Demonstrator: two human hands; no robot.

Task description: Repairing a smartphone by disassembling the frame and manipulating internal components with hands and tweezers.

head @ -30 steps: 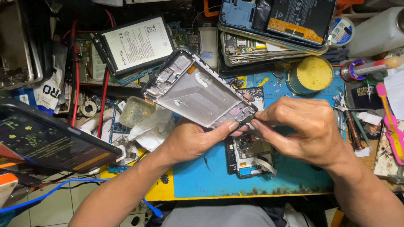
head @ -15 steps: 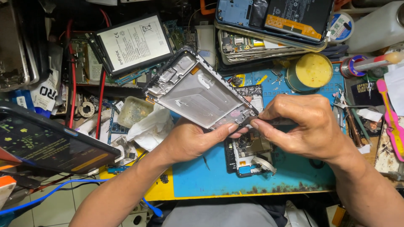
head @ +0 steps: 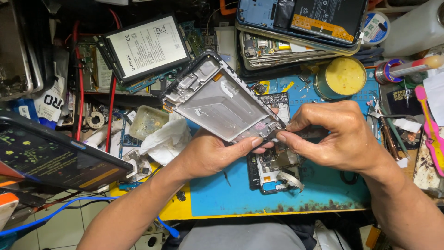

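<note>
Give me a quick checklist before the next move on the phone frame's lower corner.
1. Left hand gripping the phone frame: ok.
2. Right hand fingertips pinched at the frame's lower corner: ok.
3. What the right fingers hold there: cannot tell, too small.
4. Frame lifted off the blue mat: ok.
5. Circuit board lying directly beneath the frame: not ok, something could drop on it.
6. Yellow tin away from both hands: ok.

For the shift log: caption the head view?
Left hand holds a bare phone frame while right hand pinches its lower corner above the blue mat.
</note>
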